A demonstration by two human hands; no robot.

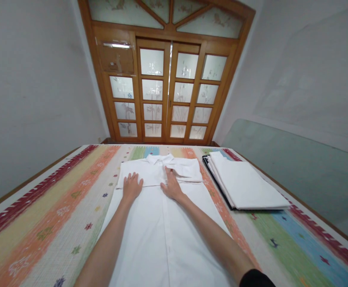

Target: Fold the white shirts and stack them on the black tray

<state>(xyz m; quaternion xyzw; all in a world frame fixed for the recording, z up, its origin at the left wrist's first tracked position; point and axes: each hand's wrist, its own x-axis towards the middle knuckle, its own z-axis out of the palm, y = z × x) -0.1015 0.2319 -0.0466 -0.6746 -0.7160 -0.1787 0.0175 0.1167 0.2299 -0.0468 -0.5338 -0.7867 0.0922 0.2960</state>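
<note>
A white collared shirt (162, 231) lies front up and lengthwise before me, its collar (157, 158) at the far end. Both sleeves are folded inward across the chest. My left hand (132, 186) rests flat on the left sleeve (150, 176), fingers spread. On the other side, my right hand (171, 185) touches the shirt near the inner end of the right sleeve (187, 167). Its fingers are stretched out and the thumb stands apart. A raised, loose fold shows just beside those fingertips.
Right of the shirt is a stack of folded white cloth (248, 183) with a black layer underneath. A striped, patterned cloth (81, 211) covers the table. Beyond the table stand wooden doors with glass panes (153, 89). A pale green panel (281, 147) leans along the right wall.
</note>
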